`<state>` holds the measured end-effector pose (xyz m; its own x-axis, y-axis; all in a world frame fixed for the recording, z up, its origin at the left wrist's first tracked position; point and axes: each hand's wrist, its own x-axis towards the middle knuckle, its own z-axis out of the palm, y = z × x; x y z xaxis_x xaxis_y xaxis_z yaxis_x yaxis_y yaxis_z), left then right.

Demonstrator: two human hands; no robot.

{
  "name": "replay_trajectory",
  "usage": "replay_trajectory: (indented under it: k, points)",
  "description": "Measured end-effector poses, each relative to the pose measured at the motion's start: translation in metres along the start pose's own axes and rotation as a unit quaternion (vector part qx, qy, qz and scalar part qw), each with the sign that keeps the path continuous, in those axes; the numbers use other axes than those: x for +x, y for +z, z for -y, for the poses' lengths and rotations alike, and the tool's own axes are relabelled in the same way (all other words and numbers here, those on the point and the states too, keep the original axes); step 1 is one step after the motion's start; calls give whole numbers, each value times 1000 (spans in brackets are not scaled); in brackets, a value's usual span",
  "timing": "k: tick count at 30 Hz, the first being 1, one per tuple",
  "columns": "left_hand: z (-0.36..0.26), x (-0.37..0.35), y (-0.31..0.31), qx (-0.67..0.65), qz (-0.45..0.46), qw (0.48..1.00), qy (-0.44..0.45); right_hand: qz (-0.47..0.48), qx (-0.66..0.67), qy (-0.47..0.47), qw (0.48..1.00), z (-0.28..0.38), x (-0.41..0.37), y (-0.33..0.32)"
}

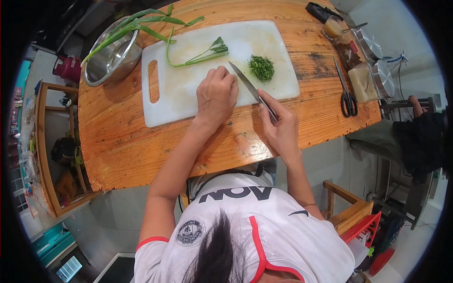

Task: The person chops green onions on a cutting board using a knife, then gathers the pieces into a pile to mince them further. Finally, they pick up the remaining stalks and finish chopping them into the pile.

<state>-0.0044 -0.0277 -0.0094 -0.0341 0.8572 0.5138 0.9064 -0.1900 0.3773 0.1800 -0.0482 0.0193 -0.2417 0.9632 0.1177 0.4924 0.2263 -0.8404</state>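
Note:
My right hand (281, 120) grips the dark handle of a kitchen knife (246, 82), its blade pointing up and left over the white cutting board (184, 101). On the board, left of the blade, my left hand (217, 89) rests with its fingers curled in; whether anything is under them is hidden. A small heap of finely chopped green herbs (262, 68) lies just right of the knife tip. Beyond my left hand lies a leafy green stalk (200, 58), with a long thin stem bending up at its left end.
A steel bowl (106, 70) stands left of the board, with long spring onions (137, 22) across its rim. Black-handled scissors (348, 101) and jars with metal lids (383, 78) are at the right edge of the wooden table (127, 151). Another person (401, 137) is partly visible at far right.

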Motion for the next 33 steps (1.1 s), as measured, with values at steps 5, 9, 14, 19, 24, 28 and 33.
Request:
replay_trajectory:
  k: [5, 9, 14, 19, 24, 28, 33]
  points:
    - [-7, -2, -1, 19, 9, 1000, 11, -32, 1, -56, 998, -7, -12, 1]
    - [-8, -2, -7, 37, 37, 998, 17, -19, -56, -80, 995, -9, -7, 5]
    - [-10, -2, -12, 21, 68, 997, 1, 7, -16, -13, 1000, -8, 10, 2]
    - [-15, -10, -11, 7, 75, 997, -23, -18, 15, -31, 999, -7, -6, -1]
    - [-17, -12, -9, 38, 78, 996, -18, -29, -58, -87, 994, -10, -6, 9]
    - [-19, -12, -12, 34, 90, 995, -31, -18, -26, -61, 998, -12, 6, 9]
    - [-21, -20, -11, 42, 68, 996, -29, -12, 17, -11, 1000, -10, 2, -4]
